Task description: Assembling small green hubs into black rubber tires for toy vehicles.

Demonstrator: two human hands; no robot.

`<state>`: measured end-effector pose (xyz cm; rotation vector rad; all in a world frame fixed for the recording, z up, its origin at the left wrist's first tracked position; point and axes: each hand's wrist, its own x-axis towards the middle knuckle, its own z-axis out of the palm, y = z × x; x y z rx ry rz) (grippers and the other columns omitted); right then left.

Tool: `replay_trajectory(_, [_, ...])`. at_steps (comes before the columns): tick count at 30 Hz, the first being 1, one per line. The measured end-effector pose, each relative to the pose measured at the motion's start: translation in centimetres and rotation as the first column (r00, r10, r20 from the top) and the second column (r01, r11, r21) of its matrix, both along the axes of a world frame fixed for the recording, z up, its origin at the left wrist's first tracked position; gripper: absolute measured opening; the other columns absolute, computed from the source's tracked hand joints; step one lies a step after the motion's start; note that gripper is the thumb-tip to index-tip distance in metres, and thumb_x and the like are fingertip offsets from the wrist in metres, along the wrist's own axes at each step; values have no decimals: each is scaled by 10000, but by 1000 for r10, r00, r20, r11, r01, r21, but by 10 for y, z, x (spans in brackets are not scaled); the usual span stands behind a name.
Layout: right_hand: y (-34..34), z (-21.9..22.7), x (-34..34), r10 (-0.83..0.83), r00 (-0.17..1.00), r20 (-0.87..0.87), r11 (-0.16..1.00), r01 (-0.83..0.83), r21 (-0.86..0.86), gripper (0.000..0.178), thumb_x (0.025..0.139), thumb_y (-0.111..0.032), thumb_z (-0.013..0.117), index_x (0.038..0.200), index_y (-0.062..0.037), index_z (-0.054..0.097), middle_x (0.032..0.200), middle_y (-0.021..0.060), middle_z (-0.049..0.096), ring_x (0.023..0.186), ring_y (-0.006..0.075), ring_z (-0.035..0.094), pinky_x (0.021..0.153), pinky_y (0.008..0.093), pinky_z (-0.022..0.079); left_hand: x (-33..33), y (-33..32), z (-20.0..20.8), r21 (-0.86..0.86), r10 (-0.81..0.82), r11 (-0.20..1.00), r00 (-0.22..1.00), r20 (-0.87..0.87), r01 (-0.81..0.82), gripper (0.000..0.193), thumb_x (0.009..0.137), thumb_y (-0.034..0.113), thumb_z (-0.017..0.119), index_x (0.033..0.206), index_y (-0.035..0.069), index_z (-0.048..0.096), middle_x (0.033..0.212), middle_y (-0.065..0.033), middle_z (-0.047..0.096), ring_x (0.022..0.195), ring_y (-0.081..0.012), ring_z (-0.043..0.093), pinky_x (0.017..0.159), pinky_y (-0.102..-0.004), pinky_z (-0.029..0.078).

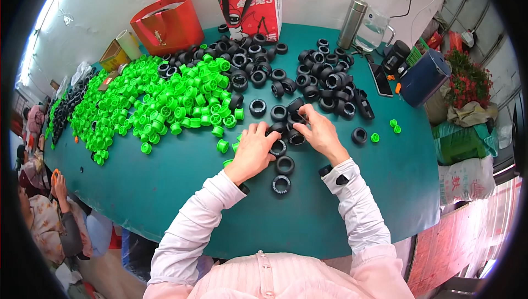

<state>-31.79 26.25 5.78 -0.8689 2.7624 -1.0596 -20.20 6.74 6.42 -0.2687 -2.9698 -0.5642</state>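
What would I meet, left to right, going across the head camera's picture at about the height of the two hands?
Heap of green hubs → left hand → right hand → lone black tyre → single green hub → pair of green hubs → green sack beyond the table.

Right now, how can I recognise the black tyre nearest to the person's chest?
On the green table, look between the white sleeves. A short line of black tyres leads toward the pink shirt. The wanted tyre ends it, lying flat, pale-lettered, closer to the shirt than any other.
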Motion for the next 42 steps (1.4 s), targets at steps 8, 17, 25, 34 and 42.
replay_trajectory(8, [23,-1,42,-60,996,66,996,64,-67,350,900,-227,732,1161,-80,551,858,146,691,825,368,679,710,458,504,49,25,5,43,-61,997,997,-48,63,585,691,52,843,1236,106,638,1282,-154,534,1184,-372,519,946,-474,458])
replay_trajectory(17, [57,28,142,110,989,95,984,-122,129,446,784,-155,831,1146,-97,576,767,69,645,705,272,659,637,388,501,118,49,14,243,-164,956,986,-14,162,582,705,114,841,1222,42,584,1135,-129,551,1006,-331,572,855,-415,475])
replay_trajectory(25, [22,18,146,67,996,55,998,-66,-20,438,802,-167,822,1160,-100,579,777,74,647,673,262,645,608,368,500,151,31,18,202,7,979,995,102,-28,574,701,51,820,1217,23,569,1106,-130,544,990,-328,581,839,-420,484])
replay_trajectory(34, [-88,-3,145,210,947,-243,968,-165,191,393,840,-309,794,986,-40,548,902,106,604,713,291,691,576,392,543,198,-6,13,226,367,891,918,151,-393,634,690,101,881,1239,30,572,1111,-130,552,1007,-335,619,820,-417,536])
replay_trajectory(42, [-50,28,150,300,666,683,927,-35,-373,295,897,-152,731,1123,-4,613,1020,28,661,573,29,470,469,219,358,198,-7,10,262,371,879,917,146,-398,664,674,133,898,1246,27,579,1140,-125,560,1010,-339,621,812,-415,540])
